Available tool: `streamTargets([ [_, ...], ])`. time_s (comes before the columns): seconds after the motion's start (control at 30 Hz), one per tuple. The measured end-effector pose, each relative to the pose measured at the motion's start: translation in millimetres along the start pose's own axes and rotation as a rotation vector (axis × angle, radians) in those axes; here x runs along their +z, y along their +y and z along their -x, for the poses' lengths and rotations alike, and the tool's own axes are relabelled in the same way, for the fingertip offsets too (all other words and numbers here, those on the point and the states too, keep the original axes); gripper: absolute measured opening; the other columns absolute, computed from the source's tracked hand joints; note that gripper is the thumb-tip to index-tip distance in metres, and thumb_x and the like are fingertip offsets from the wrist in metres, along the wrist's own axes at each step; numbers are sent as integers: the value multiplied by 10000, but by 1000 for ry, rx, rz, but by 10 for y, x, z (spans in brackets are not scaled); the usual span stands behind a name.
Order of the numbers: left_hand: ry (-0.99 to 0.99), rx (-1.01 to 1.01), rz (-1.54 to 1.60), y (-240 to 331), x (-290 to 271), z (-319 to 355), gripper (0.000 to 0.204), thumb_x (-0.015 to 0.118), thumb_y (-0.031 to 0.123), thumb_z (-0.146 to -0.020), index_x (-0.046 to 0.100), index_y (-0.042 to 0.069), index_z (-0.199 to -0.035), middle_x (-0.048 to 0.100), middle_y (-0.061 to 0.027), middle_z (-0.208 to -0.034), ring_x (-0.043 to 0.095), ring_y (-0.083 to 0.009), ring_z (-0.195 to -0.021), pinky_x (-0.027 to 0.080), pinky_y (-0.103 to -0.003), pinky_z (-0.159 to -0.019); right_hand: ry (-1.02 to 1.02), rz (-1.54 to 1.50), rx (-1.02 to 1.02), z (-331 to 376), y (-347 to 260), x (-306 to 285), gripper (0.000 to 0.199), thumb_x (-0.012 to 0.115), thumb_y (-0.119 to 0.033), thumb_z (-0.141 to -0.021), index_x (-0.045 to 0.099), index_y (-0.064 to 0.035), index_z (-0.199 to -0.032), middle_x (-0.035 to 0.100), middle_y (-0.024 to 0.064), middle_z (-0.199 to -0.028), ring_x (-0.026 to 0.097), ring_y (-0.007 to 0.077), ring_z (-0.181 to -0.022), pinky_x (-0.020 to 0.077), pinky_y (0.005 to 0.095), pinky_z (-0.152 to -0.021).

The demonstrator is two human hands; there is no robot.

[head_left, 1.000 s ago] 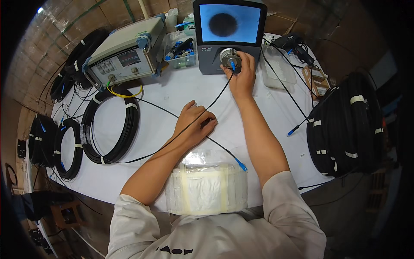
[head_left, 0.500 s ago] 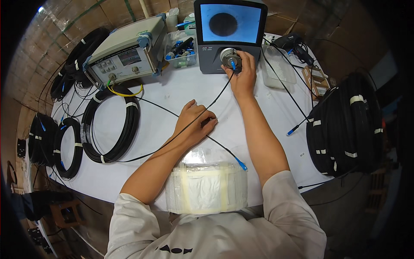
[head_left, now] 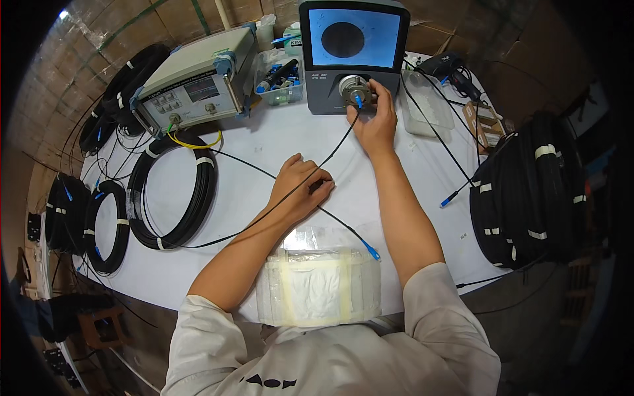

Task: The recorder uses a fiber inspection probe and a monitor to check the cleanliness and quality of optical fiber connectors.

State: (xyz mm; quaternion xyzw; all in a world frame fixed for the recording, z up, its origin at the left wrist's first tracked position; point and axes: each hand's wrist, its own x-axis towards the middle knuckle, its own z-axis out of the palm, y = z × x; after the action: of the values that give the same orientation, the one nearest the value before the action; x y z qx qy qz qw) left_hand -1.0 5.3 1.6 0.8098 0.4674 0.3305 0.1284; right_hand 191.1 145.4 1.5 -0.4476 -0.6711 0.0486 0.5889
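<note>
Your thin black cable [head_left: 290,198] runs slack across the white table, its blue plug [head_left: 357,100] seated in the inspection scope's [head_left: 353,56] round port.

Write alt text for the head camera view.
A person's right hand grips the round port on a grey inspection scope while the left hand pins a thin black cable to the white table, among black cable coils.

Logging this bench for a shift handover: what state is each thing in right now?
Inspection screen: on, dark disc on blue.
Blue connector: plugged into the round port.
Right hand: on that port.
Left hand: pinching the black cable.
Loose blue connector: unplugged, on table.
Cable coil: wound, banded.
</note>
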Motion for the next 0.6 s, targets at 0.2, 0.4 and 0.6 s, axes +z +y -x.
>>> streamTargets([
  [0.2,-14,-24,29,47,-31,-29,93,776,162,-850,734,85,-878,644,-79,-744,613,-267,-746,437,-478,-1085,131,-290,91,69,176,70,352,658,-252,-974,595,-33,-1242,705,141,-1067,678,335,-977,541,394,-882],
  [0.4,24,37,10,4,-9,-9,93,751,173,-862,724,87,-881,628,-70,-763,624,-268,-765,453,-505,-1053,153,-105,199,43,231,111,300,565,-305,-1076,640,-28,-987,701,158,-873,675,349,-813,521,429,-731],
  [0.6,11,15,26,4,-8,-8,92,750,175,-867,729,87,-886,629,-71,-765,623,-268,-762,446,-516,-1072,126,-120,220,26,272,147,300,532,-303,-1088,640,-34,-1012,698,165,-887,673,367,-837,520,441,-752],
])
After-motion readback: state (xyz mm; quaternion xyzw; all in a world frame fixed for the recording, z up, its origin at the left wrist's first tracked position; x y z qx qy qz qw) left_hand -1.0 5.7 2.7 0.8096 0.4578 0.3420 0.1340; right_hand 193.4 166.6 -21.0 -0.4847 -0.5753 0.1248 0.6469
